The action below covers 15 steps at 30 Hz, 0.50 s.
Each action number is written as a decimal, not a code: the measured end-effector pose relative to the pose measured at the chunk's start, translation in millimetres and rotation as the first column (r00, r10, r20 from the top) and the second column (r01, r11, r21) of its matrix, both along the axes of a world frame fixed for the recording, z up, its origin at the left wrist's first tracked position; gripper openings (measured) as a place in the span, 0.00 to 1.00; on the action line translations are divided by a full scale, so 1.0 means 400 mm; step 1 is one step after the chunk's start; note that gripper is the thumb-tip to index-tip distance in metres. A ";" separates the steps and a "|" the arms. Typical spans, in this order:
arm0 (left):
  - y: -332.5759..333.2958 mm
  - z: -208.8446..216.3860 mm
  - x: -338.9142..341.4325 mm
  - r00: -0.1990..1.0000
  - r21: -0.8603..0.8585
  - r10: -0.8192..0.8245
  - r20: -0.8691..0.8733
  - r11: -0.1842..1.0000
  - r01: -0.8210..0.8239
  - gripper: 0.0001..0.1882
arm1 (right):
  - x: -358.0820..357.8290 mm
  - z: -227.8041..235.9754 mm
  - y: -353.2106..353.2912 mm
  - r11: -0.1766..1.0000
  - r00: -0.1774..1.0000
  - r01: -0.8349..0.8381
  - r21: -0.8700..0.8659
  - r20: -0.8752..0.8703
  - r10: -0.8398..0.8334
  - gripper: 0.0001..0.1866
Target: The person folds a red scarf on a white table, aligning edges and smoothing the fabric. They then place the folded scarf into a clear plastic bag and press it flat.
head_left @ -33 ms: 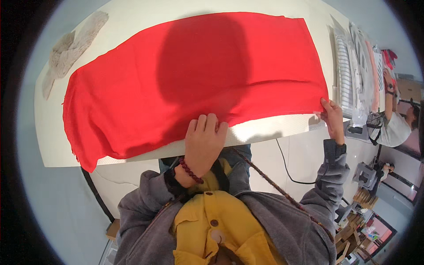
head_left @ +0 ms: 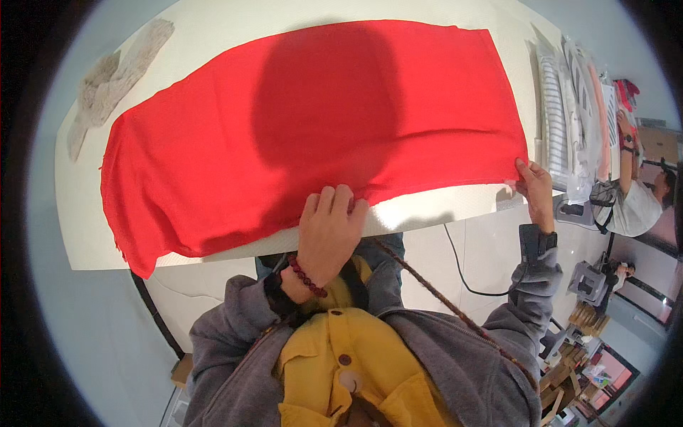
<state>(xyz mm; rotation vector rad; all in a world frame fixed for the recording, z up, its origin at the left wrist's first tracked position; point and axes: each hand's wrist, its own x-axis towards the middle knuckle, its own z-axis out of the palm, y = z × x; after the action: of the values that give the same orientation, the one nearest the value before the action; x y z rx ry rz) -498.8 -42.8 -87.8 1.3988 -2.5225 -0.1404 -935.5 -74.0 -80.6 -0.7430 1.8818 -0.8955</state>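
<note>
A long red cloth [head_left: 455, 85] lies spread across the white table [head_left: 85, 235], its left end rumpled with a frayed edge and one corner hanging at the table's front edge. My left hand [head_left: 331, 231] rests at the middle of the cloth's near edge, with its fingers bent over the fabric and their tips partly hidden. At the near right corner, my right hand [head_left: 535, 186] pinches the cloth between thumb and fingers. A low fold runs along the cloth near that corner, and a dark round shadow falls over its middle.
A beige furry piece [head_left: 117, 82] lies at the table's far left. Clear-bagged folded textiles [head_left: 562, 107] are stacked along the right side. Beyond them another person [head_left: 633, 206] reaches toward the stack. A black cable [head_left: 462, 274] runs over the floor below the table.
</note>
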 end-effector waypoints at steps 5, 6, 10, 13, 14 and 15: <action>0.003 0.006 -0.006 0.991 0.005 -0.094 -0.094 0.996 0.095 0.08 | 0.007 0.011 -0.015 0.981 0.948 -0.126 0.148 -0.274 0.163 0.18; 0.005 0.011 -0.003 0.989 0.017 -0.090 -0.116 0.996 0.093 0.07 | 0.010 0.010 -0.016 0.980 0.899 -0.137 0.143 -0.397 0.183 0.20; 0.026 0.041 0.067 0.948 0.205 -0.043 -0.314 0.972 0.112 0.07 | 0.017 -0.016 -0.003 0.959 0.610 -0.273 0.072 -0.758 0.231 0.27; 0.064 0.059 0.185 0.898 0.385 0.004 -0.439 0.904 0.184 0.09 | 0.001 -0.040 0.012 0.945 0.539 -0.255 0.205 -0.782 0.314 0.24; 0.078 0.059 0.234 0.872 0.325 -0.018 -0.490 0.924 0.202 0.10 | -0.002 -0.057 0.017 0.965 0.718 -0.260 0.035 -0.661 0.218 0.21; 0.098 0.057 0.281 0.884 0.356 0.069 -0.462 0.928 0.114 0.10 | -0.012 -0.063 0.020 0.966 0.780 -0.257 -0.007 -0.592 0.203 0.19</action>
<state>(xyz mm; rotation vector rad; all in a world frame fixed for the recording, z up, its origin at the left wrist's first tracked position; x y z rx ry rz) -386.4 -3.7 -65.0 1.2599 -2.1680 -0.8977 -940.4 -65.8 -105.9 -1.4026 2.2202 -0.6277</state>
